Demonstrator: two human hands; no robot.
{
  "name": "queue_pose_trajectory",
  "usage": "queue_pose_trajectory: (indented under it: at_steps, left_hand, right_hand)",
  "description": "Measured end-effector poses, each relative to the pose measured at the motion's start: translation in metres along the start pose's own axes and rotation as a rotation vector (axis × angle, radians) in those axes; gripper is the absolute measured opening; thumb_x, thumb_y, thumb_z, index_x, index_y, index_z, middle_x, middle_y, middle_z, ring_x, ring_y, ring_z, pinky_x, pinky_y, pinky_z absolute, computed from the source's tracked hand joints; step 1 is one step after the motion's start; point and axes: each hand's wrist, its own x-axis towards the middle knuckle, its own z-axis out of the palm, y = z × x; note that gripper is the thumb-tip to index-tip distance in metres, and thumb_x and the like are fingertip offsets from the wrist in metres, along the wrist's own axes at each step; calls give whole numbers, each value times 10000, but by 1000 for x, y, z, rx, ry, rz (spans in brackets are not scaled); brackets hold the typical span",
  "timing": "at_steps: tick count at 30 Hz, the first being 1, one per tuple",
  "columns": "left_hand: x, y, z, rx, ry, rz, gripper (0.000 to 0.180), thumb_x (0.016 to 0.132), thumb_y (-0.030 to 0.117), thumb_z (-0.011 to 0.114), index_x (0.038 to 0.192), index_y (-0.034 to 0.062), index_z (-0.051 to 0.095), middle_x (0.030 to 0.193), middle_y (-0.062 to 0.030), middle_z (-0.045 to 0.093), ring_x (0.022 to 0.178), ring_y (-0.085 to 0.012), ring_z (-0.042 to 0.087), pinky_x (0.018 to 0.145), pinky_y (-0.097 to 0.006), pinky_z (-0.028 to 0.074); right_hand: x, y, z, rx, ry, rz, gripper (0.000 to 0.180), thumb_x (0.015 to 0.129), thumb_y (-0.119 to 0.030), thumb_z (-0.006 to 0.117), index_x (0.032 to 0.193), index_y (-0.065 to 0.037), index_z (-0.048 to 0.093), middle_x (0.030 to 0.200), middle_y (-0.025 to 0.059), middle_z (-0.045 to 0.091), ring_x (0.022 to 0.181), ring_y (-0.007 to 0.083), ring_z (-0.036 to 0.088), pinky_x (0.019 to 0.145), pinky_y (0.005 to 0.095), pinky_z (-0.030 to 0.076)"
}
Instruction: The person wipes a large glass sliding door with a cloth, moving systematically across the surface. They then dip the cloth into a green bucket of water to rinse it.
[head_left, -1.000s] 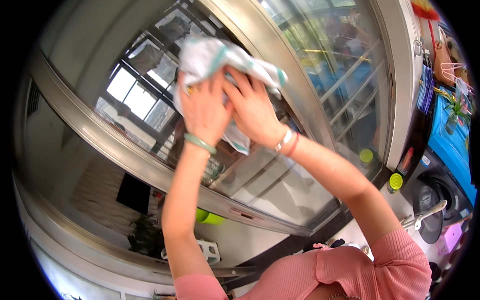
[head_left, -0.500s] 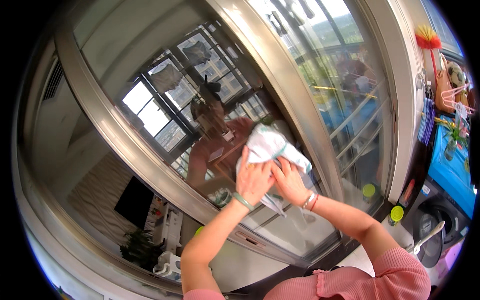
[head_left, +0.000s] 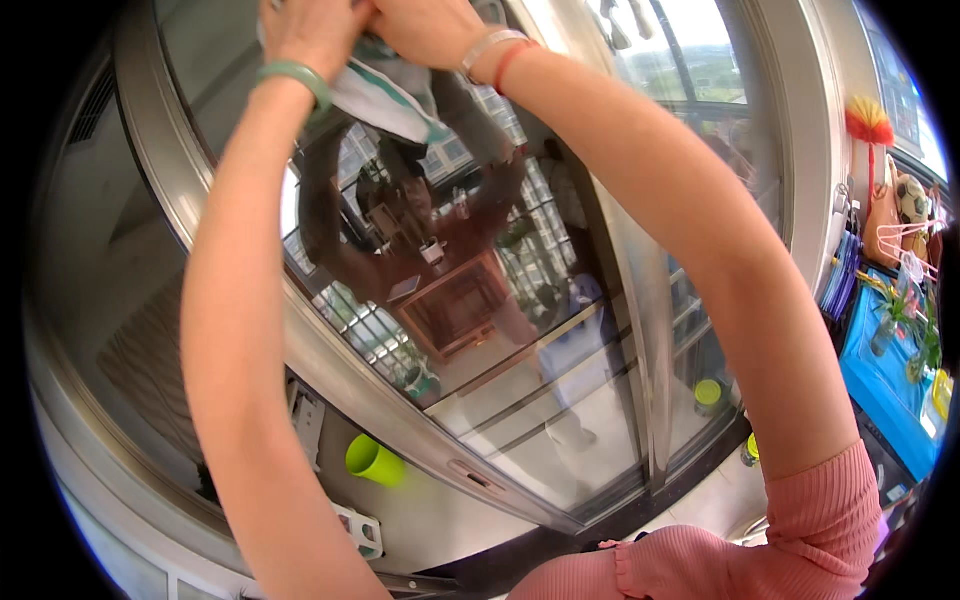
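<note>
Both of my arms reach up along a framed glass sliding door (head_left: 540,330). At the top of the view, my left hand (head_left: 310,40), with a green bangle at its wrist, presses a white cloth (head_left: 385,105) with a green stripe against the pane. My right hand (head_left: 425,30) lies close beside it on the same cloth, a pale bracelet and a red cord round the wrist. A loose corner of the cloth hangs below the hands. Some fingertips are cut off by the upper edge. The glass mirrors my raised arms, windows and a brown wooden piece.
A metal door frame (head_left: 320,340) runs diagonally on the left. Behind the glass stands a lime-green bin (head_left: 373,460). To the right are a red-yellow duster (head_left: 869,122), pink hangers (head_left: 905,240), and plants on a blue-covered surface (head_left: 885,385).
Both hands and the cloth have moved up the glass, toward the upper left, and my arms are now stretched out. The lime-green bin has come into fuller sight.
</note>
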Motion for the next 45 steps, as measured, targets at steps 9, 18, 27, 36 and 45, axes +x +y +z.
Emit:
queue_pose_trajectory:
  at_steps: [9,18,27,36,45]
  left_hand:
    - [-138,-7,-17,-18,-8,-134,475,939,256,526,1386,99,487,1378,-163,502,1239,-385,481,1036,-464,384]
    - [-442,219,-62,-416,-546,-282,646,770,455,654,1333,154,559,1431,-152,482,1367,-368,382,1142,-652,149]
    - [-412,192,-56,-522,-452,-199,471,791,361,702,1201,135,657,1326,-97,590,1280,-330,498,1150,-610,221]
    - [-229,-11,-39,-73,106,-230,458,954,336,572,1377,168,526,1061,-152,687,976,-349,649,850,-456,480]
    - [-242,-19,-59,-227,10,-291,364,1014,211,503,1353,80,510,1236,-157,598,1105,-391,571,925,-398,471]
  right_hand:
    - [-73,-89,15,118,-106,-36,315,783,-121,604,1097,-118,624,1137,99,597,969,360,601,732,432,553]
    - [-389,-200,-147,406,-1414,276,376,894,-198,542,1267,-237,524,1188,36,595,733,273,695,546,386,563]
    - [-342,-179,-145,413,-1410,255,396,879,-145,530,1256,-266,522,1176,64,547,707,323,675,522,433,561]
    - [-107,-143,25,201,-65,-155,154,767,-107,643,920,-117,659,1090,82,610,787,264,664,614,370,542]
    - [-114,-184,40,221,-66,16,147,733,-93,651,875,-126,672,956,29,628,778,255,662,606,368,548]
